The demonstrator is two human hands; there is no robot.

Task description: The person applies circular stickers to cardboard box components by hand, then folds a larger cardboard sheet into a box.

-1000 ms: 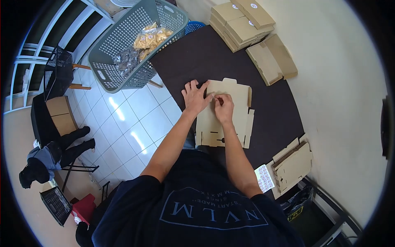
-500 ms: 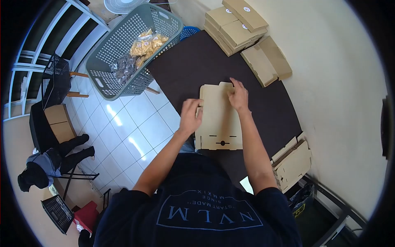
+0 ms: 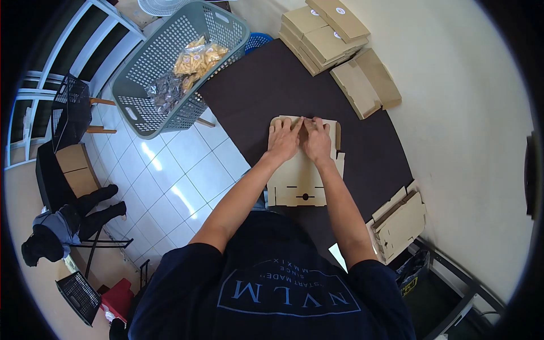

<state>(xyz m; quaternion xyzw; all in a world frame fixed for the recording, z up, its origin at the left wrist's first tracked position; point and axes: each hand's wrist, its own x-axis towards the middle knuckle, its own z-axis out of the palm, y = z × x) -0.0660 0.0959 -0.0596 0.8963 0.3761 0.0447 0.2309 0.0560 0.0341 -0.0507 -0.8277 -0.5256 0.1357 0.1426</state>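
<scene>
A flat brown cardboard box blank (image 3: pixel 297 180) lies on the dark tabletop in front of me, with slots and a round black hole near its close end. My left hand (image 3: pixel 285 137) rests on its far part, fingers stretched and apart toward the far edge. Beside it, my right hand (image 3: pixel 317 139) touches the same far edge with bent, slightly parted fingers; the index fingers of both hands nearly meet. A side flap (image 3: pixel 338 136) stands up along the right of the blank. What lies under my fingertips is hidden.
Closed boxes (image 3: pixel 323 39) are stacked at the back right, with an open box (image 3: pixel 365 84) beside them. More flat blanks (image 3: pixel 401 226) lean at the right edge. A grey basket (image 3: pixel 133 82) holding bagged snacks (image 3: pixel 195 59) stands left. A person (image 3: pixel 56 226) is far left.
Both hands have come together at the far end of the box blank, the left moving forward and right, the right moving left. The far end flap no longer sticks out as before.
</scene>
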